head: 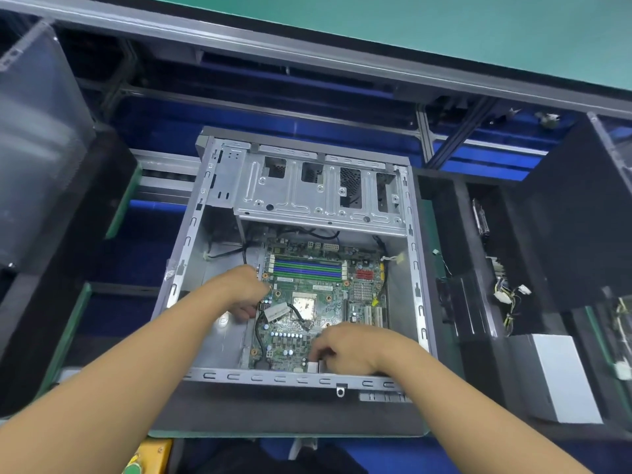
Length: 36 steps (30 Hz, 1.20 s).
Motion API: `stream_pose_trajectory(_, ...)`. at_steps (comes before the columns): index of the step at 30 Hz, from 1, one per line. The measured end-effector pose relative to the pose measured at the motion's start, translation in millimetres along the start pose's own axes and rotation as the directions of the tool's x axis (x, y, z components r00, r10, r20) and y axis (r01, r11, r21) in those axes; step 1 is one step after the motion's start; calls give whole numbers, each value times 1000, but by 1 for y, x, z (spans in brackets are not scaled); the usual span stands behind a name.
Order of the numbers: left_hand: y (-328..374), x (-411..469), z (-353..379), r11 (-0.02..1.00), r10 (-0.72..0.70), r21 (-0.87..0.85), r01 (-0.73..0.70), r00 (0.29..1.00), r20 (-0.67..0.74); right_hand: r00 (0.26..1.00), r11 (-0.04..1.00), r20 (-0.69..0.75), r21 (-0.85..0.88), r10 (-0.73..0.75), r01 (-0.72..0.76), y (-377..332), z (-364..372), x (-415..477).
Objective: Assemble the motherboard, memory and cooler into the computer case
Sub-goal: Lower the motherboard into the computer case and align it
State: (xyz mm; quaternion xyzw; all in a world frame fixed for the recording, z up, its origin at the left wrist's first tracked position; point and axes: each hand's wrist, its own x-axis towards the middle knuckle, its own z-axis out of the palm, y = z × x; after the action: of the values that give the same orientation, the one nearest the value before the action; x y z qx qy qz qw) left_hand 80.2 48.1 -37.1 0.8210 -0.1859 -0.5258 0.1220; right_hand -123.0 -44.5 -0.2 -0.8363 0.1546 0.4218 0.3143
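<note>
An open silver computer case [413, 268] lies on its side in the middle of the bench. A green motherboard [307, 295] sits inside it, with empty blue and green memory slots [307, 266] at its far end and a bare CPU socket [303, 306] in the centre. My left hand [239, 289] grips the board's left edge, fingers curled round it. At the board's near edge my right hand [345, 348] holds it with curled fingers by the rear port blocks [313, 366]. A black cable [297, 314] lies across the board.
The metal drive cage [318, 189] spans the case's far end. Black foam compartments to the right hold a wire bundle [509, 299] and a grey power supply box [561, 374]. A clear plastic panel [37, 148] stands at the left. A yellow box [150, 456] is at the near edge.
</note>
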Motion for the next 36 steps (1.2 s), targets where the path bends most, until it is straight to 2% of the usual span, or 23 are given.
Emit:
stream_pose_trajectory(6,-2,6,4,1000,-24,3,24,1000,-3,1000,1000,13,26,-3,2,3,-1,0)
stream_pose_trajectory(12,-3,11,5,991,-135,18,136,990,-36,1000,1000,24,23,0,-1,2,0,-2)
stream_pose_trajectory(20,-7,23,9,993,-115,16,116,992,-54,1000,999,26,36,1,-2,5,1,-2)
stream_pose_trajectory(24,-3,23,5,988,-76,134,81,996,-42,999,1000,50,19,9,-9,8,0,2)
stream_pose_trajectory(26,-1,17,4,945,-73,314,91,995,-67,999,999,50,35,17,-19,7,-1,7)
stream_pose_trajectory(28,0,9,0,799,75,596,75,972,-222,999,997,38,65,38,-40,6,-1,12)
stream_pose_trajectory(29,1,6,-2,735,172,675,65,945,-279,998,996,29,79,50,-52,6,0,14)
stream_pose_trajectory(31,5,1,-7,735,311,678,-18,897,-313,997,993,22,95,67,-69,6,0,15)
stream_pose_trajectory(33,10,-2,-9,730,422,657,-188,881,-216,996,991,34,106,77,-80,6,-1,16)
stream_pose_trajectory(36,15,-6,-5,719,493,545,-431,869,37,994,991,71,100,85,-92,6,-3,13)
